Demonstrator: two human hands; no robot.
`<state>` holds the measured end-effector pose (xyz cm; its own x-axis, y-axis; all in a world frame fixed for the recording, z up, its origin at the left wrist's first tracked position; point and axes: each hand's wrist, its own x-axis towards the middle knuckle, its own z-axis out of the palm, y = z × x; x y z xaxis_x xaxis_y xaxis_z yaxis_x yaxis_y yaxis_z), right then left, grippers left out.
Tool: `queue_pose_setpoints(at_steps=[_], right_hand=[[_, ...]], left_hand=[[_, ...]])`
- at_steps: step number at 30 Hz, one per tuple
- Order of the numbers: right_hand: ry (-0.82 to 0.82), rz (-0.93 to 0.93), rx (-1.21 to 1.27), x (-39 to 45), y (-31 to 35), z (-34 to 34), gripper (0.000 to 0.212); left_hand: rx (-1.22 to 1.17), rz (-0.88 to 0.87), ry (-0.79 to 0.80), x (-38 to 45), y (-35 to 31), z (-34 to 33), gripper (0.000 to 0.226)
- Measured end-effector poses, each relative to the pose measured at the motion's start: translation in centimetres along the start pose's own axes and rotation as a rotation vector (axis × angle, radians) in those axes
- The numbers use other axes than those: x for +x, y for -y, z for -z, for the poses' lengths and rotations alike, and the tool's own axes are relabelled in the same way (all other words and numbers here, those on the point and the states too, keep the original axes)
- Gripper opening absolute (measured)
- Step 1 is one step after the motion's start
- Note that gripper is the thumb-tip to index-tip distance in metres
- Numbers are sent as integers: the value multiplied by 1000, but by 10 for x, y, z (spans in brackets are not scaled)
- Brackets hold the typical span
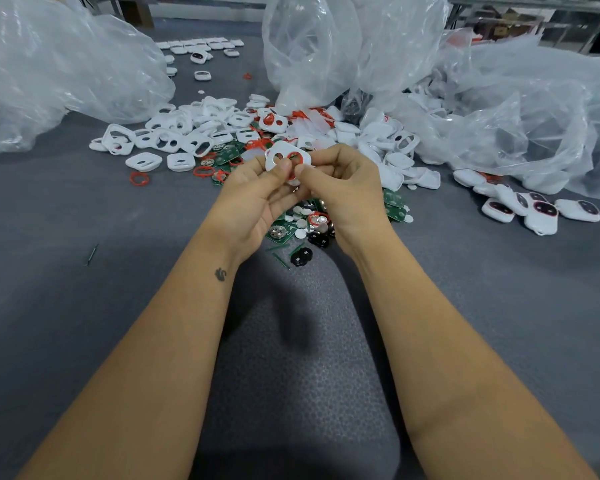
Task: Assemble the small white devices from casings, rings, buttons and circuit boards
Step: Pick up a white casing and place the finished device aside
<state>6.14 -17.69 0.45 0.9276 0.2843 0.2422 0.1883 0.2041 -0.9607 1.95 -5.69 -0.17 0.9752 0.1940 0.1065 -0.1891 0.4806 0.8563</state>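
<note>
Hands meet above the middle of a grey bench (49,271), both forearms reaching in from the near edge. The left hand (257,199) and right hand (343,192) together pinch a white casing (286,154) with two round openings, thumbs pressed on its near rim; a red ring (294,157) sits in the opening nearer the right hand. Directly beneath the hands lie green circuit boards (394,199), small white buttons (300,233) and black pieces (301,257). Beyond the fingertips spreads a heap of white casings (174,140) mixed with more red rings. A loose red ring (140,178) lies just left of the left hand. Finished devices (541,213) with dark faces rest well to the right of the right hand. Crumpled clear plastic bags (66,64) crowd the far left, far centre and right. Bare bench surface lies to the left of the left forearm, to the right of the right forearm, and between both forearms.
</note>
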Motion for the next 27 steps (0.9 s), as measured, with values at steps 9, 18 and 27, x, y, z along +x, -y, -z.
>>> queue_pose_setpoints(at_steps=[9,18,27], right_hand=[[-3,25,-101,-2,0,-2,17],[-87,104,-318,-3,-5,-4,9],[-155,262,-627,-3,-11,-4,5]], left_hand=[[-38,88,-4,0,1,3,18],[12,-50,-211,0,3,-3,11],[277,-172,-249,-1,11,-7,14]])
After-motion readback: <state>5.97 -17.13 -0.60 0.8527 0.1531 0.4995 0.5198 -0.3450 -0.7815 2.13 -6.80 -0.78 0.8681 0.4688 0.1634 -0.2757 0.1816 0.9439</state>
